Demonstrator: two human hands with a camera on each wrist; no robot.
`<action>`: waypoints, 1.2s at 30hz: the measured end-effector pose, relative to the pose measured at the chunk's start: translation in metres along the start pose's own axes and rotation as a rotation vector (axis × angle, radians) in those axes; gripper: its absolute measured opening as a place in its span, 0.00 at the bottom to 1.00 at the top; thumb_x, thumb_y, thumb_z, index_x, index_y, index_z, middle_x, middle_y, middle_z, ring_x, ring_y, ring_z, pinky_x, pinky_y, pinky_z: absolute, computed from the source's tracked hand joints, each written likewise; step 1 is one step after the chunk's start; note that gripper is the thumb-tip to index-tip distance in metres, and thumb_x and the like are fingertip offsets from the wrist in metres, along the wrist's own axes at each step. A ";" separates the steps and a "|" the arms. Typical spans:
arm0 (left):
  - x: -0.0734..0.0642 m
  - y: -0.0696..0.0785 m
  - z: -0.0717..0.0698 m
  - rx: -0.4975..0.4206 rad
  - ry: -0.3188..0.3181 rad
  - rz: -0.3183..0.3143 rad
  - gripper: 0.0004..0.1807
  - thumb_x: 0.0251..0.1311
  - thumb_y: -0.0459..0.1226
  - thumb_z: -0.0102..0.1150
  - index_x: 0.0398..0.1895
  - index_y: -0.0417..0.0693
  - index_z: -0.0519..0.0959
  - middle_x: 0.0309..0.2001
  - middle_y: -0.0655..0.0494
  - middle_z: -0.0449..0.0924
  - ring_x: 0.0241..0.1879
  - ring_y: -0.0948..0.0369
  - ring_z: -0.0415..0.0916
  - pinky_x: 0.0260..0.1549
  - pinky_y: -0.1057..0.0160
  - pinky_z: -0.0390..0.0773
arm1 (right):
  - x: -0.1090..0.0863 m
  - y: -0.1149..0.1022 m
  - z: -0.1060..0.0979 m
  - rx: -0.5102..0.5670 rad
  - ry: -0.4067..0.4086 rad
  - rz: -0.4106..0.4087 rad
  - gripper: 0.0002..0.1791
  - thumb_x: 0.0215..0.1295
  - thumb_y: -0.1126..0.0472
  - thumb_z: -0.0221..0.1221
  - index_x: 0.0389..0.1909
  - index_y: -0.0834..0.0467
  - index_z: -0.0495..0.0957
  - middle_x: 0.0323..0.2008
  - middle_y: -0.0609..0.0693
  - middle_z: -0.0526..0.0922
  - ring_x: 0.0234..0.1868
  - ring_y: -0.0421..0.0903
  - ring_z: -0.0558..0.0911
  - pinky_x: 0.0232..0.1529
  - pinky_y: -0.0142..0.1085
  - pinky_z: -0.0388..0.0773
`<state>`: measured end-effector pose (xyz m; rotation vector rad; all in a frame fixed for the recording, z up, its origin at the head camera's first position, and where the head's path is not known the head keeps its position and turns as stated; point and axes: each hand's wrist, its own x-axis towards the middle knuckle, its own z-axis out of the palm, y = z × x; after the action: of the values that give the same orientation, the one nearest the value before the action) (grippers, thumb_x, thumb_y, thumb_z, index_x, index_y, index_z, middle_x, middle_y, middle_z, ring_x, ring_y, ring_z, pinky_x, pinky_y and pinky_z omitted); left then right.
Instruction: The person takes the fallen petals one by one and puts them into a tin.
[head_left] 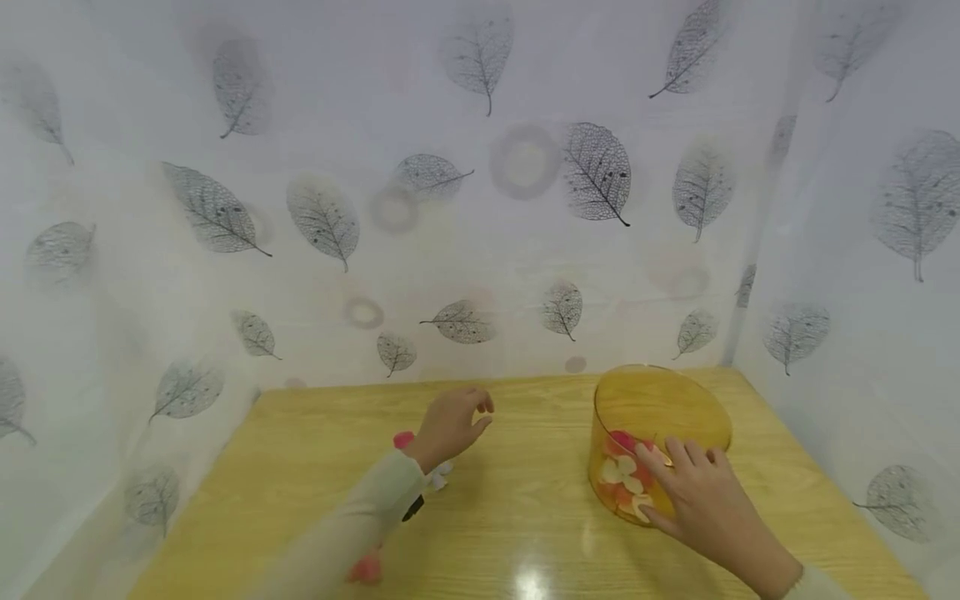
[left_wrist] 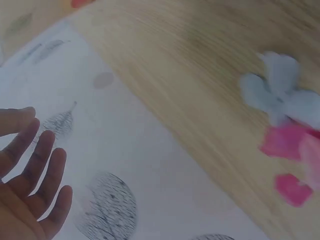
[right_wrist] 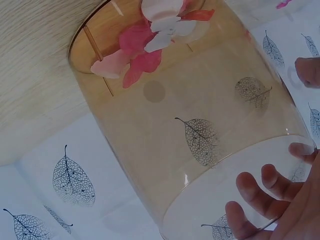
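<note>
At the right of the table stands a see-through amber vase, wide-mouthed and cylindrical. Pink, red and white flower petals lie in its bottom. My right hand grips its near rim, fingers hooked over the edge and thumb against the outer wall; the right wrist view shows the fingertips inside the mouth. In the middle, my left hand hovers over the table, fingers loosely bent and holding nothing. Below its wrist are a white flower and pink petals, partly hidden by the forearm in the head view.
Pink petals and a small black object lie beside the left forearm on the wood-look table. White sheeting printed with grey leaves rises behind the table and along both sides.
</note>
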<state>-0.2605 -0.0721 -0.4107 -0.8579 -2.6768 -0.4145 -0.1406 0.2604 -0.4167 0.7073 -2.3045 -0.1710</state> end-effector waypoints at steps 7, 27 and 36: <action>-0.035 -0.064 -0.003 0.036 -0.142 -0.059 0.07 0.51 0.35 0.66 0.32 0.48 0.78 0.30 0.55 0.79 0.30 0.59 0.75 0.30 0.61 0.76 | 0.000 0.001 0.001 0.002 0.000 -0.001 0.45 0.62 0.27 0.19 0.48 0.55 0.75 0.32 0.57 0.72 0.27 0.51 0.71 0.22 0.43 0.65; -0.062 -0.098 0.034 0.214 -0.377 0.115 0.10 0.46 0.36 0.67 0.32 0.55 0.79 0.30 0.59 0.74 0.27 0.62 0.72 0.27 0.62 0.74 | -0.004 -0.004 0.001 0.042 0.002 0.039 0.44 0.62 0.26 0.20 0.44 0.54 0.75 0.29 0.53 0.69 0.26 0.49 0.69 0.24 0.41 0.63; -0.057 -0.097 0.031 0.244 -0.351 0.109 0.09 0.44 0.39 0.69 0.23 0.54 0.75 0.26 0.62 0.69 0.25 0.64 0.67 0.26 0.65 0.69 | -0.002 -0.001 0.004 0.039 0.028 0.034 0.44 0.63 0.28 0.20 0.44 0.55 0.75 0.30 0.55 0.70 0.27 0.51 0.70 0.25 0.44 0.64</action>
<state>-0.2804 -0.1662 -0.4774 -1.0769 -2.8899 0.0989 -0.1417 0.2599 -0.4214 0.6854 -2.2975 -0.1001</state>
